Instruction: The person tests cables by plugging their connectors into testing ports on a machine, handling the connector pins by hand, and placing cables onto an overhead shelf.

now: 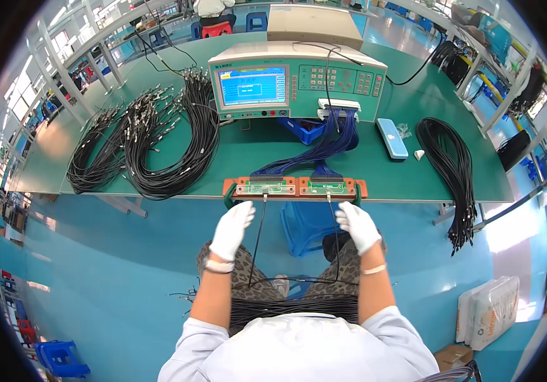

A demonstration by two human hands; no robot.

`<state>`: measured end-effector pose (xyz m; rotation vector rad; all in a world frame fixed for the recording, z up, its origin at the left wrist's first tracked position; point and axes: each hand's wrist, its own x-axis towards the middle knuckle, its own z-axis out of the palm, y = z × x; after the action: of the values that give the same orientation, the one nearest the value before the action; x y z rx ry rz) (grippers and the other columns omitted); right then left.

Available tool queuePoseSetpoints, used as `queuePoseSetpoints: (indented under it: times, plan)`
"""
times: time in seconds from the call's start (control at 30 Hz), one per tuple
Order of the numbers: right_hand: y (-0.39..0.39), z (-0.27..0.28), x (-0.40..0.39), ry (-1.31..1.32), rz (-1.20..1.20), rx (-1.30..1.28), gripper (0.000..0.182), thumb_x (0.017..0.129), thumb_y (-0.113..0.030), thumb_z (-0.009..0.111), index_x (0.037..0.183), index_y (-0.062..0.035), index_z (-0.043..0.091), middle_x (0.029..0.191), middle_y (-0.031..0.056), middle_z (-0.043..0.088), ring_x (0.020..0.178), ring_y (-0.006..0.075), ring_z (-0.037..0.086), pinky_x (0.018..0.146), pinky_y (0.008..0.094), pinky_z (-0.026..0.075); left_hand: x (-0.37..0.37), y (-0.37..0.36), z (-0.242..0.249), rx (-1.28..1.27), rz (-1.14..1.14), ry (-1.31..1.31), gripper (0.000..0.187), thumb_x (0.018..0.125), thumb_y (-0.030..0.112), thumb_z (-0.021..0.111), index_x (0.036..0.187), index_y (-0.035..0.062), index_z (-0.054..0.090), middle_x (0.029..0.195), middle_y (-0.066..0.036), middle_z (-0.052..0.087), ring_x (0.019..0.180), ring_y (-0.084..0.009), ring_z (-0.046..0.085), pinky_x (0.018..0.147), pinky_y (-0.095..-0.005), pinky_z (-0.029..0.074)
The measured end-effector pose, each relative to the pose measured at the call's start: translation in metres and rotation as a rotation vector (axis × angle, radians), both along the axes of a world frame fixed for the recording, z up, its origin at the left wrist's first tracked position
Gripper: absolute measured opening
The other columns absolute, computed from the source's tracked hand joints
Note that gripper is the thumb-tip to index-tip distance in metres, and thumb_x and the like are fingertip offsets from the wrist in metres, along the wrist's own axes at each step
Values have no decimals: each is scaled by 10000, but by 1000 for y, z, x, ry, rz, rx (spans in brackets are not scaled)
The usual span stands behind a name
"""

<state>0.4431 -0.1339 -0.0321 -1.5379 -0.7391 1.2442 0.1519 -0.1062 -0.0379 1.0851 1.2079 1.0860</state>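
Observation:
Both my hands wear white gloves. My left hand [233, 230] is raised just below the left green circuit board [252, 190], its fingers stretched out and holding nothing. Below the right circuit board [326, 189], my right hand [357, 226] is also open, fingertips close to the cable but apparently apart from it. A thin black cable [258, 239] is plugged by its two ends into the boards and hangs in a loop down to my lap. The boards sit on an orange-brown fixture [298, 185] at the table's front edge. More black cables [286, 309] lie across my lap.
A tester with a lit screen [252, 87] stands on the green table [375, 175]; blue ribbon wires [324, 148] link it to the boards. Bundled black cables lie left [181, 153] and right [450, 159]. A light-blue case [392, 139] and blue tray [301, 129] are nearby.

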Motion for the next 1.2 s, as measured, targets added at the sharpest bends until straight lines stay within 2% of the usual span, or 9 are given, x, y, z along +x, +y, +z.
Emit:
queuePoseSetpoints:
  times: [0.27,0.57,0.67,0.73,0.8,0.93,1.07,1.17,1.2]
  plan:
    - [13,-4,-26,51,67,-15,379,904,-327,490,980,29,596,810,69,611,658,95,528,597,198,442,32,15,-4,-90,-50,139,365,911,292,490,1036,-36,590,886,-95,635,774,-135,588,733,-234,469]
    - [5,-3,-22,219,119,-22,339,904,-303,503,961,18,596,798,56,611,647,82,545,581,173,442,23,0,0,-162,-121,-82,313,882,246,509,965,-40,604,821,-62,624,743,-103,561,683,-220,450]
    - [-18,-4,-1,186,343,12,330,902,-279,509,999,28,577,873,110,622,712,119,564,646,209,468,-9,-18,15,19,-635,501,383,812,273,581,1055,-22,599,930,-102,620,816,-193,565,767,-269,447]
    - [-47,-6,17,-140,693,101,312,862,-196,550,1054,50,554,933,129,617,810,147,556,702,230,460,-41,-40,-4,-34,-811,464,435,795,312,601,1110,12,592,978,-104,601,796,-218,550,762,-286,441]
    - [-75,-19,32,51,776,24,292,815,-155,576,1013,58,598,1000,147,602,880,177,537,803,273,439,-63,-51,-5,233,-1047,522,442,800,315,601,1115,5,587,998,-112,586,791,-217,539,740,-299,438]
    - [-92,-21,29,-334,1048,219,230,795,-112,581,936,65,626,942,140,620,831,187,556,766,265,451,-67,-91,-5,-21,-908,571,396,800,311,605,1061,13,604,825,-70,592,691,-180,516,665,-270,428]
    - [-101,19,17,-63,825,-116,199,794,-124,578,855,56,636,864,151,632,730,236,567,692,280,471,-51,-93,25,-125,-863,452,319,784,309,606,876,4,624,673,-31,558,592,-129,470,583,-236,405]
    - [-91,25,19,688,587,540,127,828,-107,527,766,-4,571,671,93,581,571,204,474,515,273,375,-53,-86,32,-201,-773,93,263,796,277,582,718,26,591,650,-42,539,556,-119,458,515,-258,375]
    - [-86,35,20,835,386,472,123,848,-113,504,784,-19,550,645,71,539,560,180,434,503,266,348,-48,-77,28,19,-687,-413,212,810,231,567,723,38,575,627,-38,518,534,-114,445,485,-263,350]
